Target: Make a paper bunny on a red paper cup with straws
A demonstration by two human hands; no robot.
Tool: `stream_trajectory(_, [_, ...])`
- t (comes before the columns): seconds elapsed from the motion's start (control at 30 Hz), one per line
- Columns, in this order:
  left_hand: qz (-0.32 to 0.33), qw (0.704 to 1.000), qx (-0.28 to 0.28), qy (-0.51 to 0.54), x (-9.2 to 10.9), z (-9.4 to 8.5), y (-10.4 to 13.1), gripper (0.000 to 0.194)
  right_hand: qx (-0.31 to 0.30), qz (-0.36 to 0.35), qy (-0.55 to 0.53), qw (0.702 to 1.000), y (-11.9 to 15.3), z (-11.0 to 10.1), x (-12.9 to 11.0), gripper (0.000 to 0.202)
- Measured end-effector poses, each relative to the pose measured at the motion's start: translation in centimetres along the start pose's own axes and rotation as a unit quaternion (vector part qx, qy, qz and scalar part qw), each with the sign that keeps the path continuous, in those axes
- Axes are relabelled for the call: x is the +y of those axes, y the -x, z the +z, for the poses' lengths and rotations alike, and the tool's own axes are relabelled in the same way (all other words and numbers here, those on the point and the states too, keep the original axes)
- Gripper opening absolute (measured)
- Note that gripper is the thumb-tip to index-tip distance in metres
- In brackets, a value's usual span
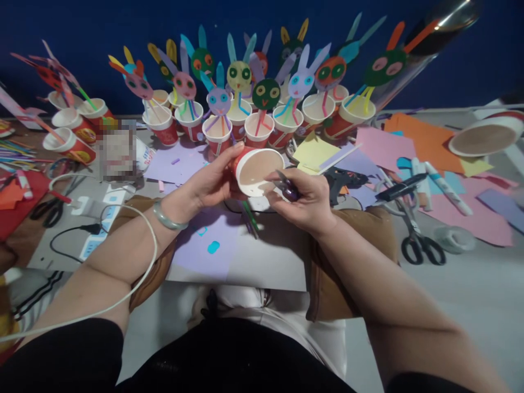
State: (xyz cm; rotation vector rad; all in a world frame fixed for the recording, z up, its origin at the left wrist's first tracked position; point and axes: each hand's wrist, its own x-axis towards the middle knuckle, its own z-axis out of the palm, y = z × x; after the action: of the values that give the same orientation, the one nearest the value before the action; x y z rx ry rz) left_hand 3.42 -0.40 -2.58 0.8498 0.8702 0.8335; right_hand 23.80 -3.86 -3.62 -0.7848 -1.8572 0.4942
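Gripping cup (260,168): left hand (216,177), fingers curled around its side
Dark tool (290,190): right hand (307,203), fingers clenched on it beside the rim

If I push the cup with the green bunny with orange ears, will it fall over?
It might: the bunny sticks up well above the cup, so it looks top-heavy. The cup looks like thin paper, so it's probably light and easy to push. The long, thin ears would likely wobble or bend.
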Motion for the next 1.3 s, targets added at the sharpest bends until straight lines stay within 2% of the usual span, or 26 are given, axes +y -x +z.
stream_trajectory(0.17, [-0.032,0.999,-0.006,0.009,0.1,-0.2,0.0,0.057,-0.041,0.007,-0.035,0.999,-0.2,-0.2,0.3,0.022])
stream_trajectory(0.23, [-0.037,0.998,-0.033,-0.027,0.0,-0.5,-0.1,0.060,-0.050,0.033,-0.043,0.997,-0.2,-0.2,0.2,0.015])
stream_trajectory(0.3, [-0.026,0.995,-0.059,-0.080,-0.1,-0.8,-0.5,0.060,-0.032,0.082,-0.064,0.994,-0.4,-0.3,-0.1,0.015])
stream_trajectory(0.33, [-0.007,0.993,-0.056,-0.107,-0.2,-0.9,-0.6,0.058,-0.015,0.115,-0.084,0.990,-0.6,-0.3,-0.2,0.018])
stream_trajectory(0.4, [0.062,0.987,-0.004,-0.147,-0.2,-1.2,-0.9,0.051,0.007,0.183,-0.143,0.973,-0.9,-0.4,-0.3,0.029])
stream_trajectory(0.47, [0.145,0.972,0.065,-0.172,0.2,-1.3,-0.8,0.047,-0.007,0.242,-0.207,0.948,-1.2,-0.5,-0.2,0.039])
stream_trajectory(0.5, [0.177,0.964,0.075,-0.186,0.5,-1.2,-0.5,0.046,-0.024,0.265,-0.230,0.936,-1.3,-0.6,-0.1,0.043])
stream_trajectory(0.57, [0.243,0.942,0.058,-0.223,1.4,-1.0,0.4,0.045,-0.061,0.295,-0.257,0.918,-1.3,-0.6,0.0,0.047])
stream_trajectory(0.67, [0.298,0.902,-0.028,-0.312,2.6,-0.4,1.8,0.036,-0.090,0.315,-0.274,0.904,-1.2,-0.5,0.1,0.045])
stream_trajectory(0.73, [0.289,0.884,-0.078,-0.359,2.9,-0.2,2.4,0.033,-0.101,0.322,-0.289,0.896,-1.0,-0.5,0.1,0.042])
stream_trajectory(0.83, [0.257,0.880,-0.100,-0.388,2.7,-0.2,2.5,0.033,-0.122,0.327,-0.322,0.880,-0.9,-0.4,0.0,0.040])
stream_trajectory(1.07, [0.131,0.928,-0.168,-0.307,2.6,-0.4,2.4,0.033,-0.133,0.336,-0.346,0.866,-1.0,-0.4,-0.4,0.042])
stream_trajectory(1.2, [0.107,0.941,-0.167,-0.275,2.7,-0.2,2.5,0.037,-0.125,0.327,-0.358,0.865,-0.9,-0.4,-0.5,0.041])
stream_trajectory(1.3, [0.104,0.936,-0.171,-0.288,2.8,-0.3,2.4,0.036,-0.119,0.328,-0.346,0.871,-0.9,-0.3,-0.5,0.041])
